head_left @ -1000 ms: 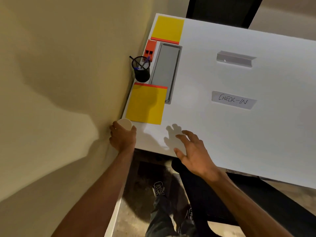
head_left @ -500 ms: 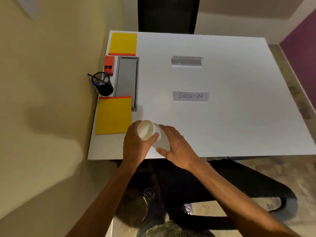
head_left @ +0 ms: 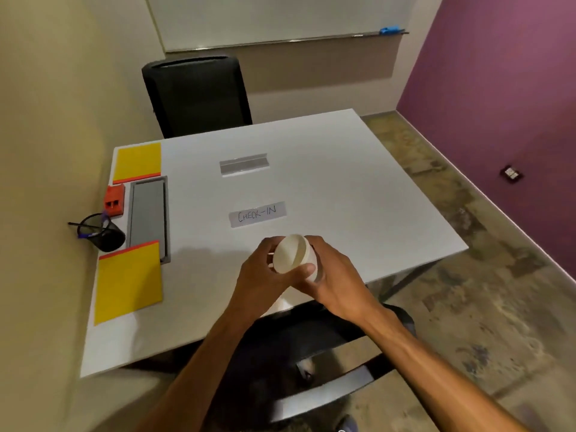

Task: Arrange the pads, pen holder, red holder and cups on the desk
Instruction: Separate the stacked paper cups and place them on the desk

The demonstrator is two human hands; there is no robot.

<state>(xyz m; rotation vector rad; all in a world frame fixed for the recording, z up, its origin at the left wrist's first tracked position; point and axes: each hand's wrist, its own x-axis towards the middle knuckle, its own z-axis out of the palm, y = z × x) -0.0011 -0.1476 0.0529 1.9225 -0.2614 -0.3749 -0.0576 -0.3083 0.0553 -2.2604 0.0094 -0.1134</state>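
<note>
Both hands hold a stack of white paper cups [head_left: 292, 254] above the near middle of the white desk [head_left: 343, 194]. My left hand [head_left: 263, 275] wraps its left side and my right hand [head_left: 333, 275] cups its right side and base; the open mouth tilts toward me. Along the desk's left edge lie a yellow pad [head_left: 128, 282] near me, a black mesh pen holder [head_left: 101, 233] with pens, a red holder [head_left: 114, 199], and a second yellow pad [head_left: 137, 162] at the far corner.
A grey cable tray [head_left: 148, 215] is set into the desk beside the holders. A "CHECK-IN" sign [head_left: 257, 214] and a clear sign stand [head_left: 243, 163] lie mid-desk. A black chair [head_left: 196, 95] stands at the far side, a beige wall on the left.
My left hand lifted the cups from the desk's near left corner and carried them right to the middle. My right hand closed on them. The view tilted up and right.
</note>
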